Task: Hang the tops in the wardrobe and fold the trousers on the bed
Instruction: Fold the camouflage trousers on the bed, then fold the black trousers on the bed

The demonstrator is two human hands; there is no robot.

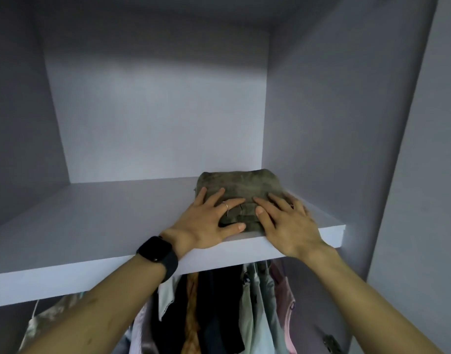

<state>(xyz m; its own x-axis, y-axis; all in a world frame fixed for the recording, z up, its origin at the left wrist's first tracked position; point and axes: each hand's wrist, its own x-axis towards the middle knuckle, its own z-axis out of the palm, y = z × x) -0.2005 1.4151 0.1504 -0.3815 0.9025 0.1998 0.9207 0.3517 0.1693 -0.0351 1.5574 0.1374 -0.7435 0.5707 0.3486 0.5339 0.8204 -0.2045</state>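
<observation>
2 flat palms, left hand (206, 221) and right hand (288, 222), press trousers (241, 183) on shelf (91, 226), 3 o'clock; tops (219, 307) hang at 6.

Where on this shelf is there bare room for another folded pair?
The shelf is bare from the left wall across to the folded trousers. The right end is taken: the left hand and right hand press flat on the trousers. Below, the hanging clothes are packed tight.
</observation>
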